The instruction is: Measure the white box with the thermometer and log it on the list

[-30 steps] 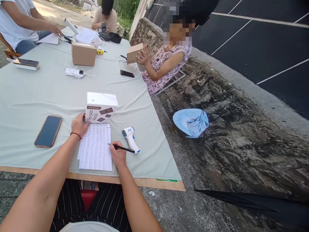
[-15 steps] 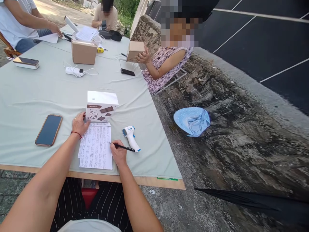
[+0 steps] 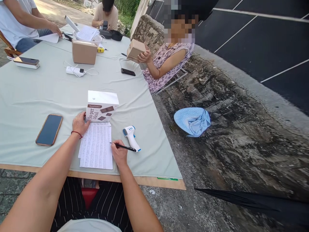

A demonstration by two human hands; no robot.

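A white "Su-per Meal" box [image 3: 101, 106] stands upright on the cloth at the top edge of handwritten sheets [image 3: 96, 148]. My left hand [image 3: 80, 124] grips its lower left corner, thumb at the front and fingers along the side, partly hidden. In my right hand [image 3: 119, 154] is a black pen [image 3: 125, 147], pinched between the fingers. Its tip points left at the right edge of the papers, and whether it touches them I cannot tell. Right of that hand lies a white and blue infrared thermometer [image 3: 131, 138]. A smartphone [image 3: 49, 129] rests left of my left forearm.
Across the cloth-covered table [image 3: 36, 93] are a cardboard box [image 3: 84, 53], a white device with a cable [image 3: 75, 71] and a black phone [image 3: 128, 72]. A person at the right holds another cardboard box [image 3: 135, 49]. Two more people sit farther off. A blue hat [image 3: 192, 121] lies on the ground.
The person at the right has tilted the cardboard box in their hands. My own hands, the pen and the white box look almost unchanged.
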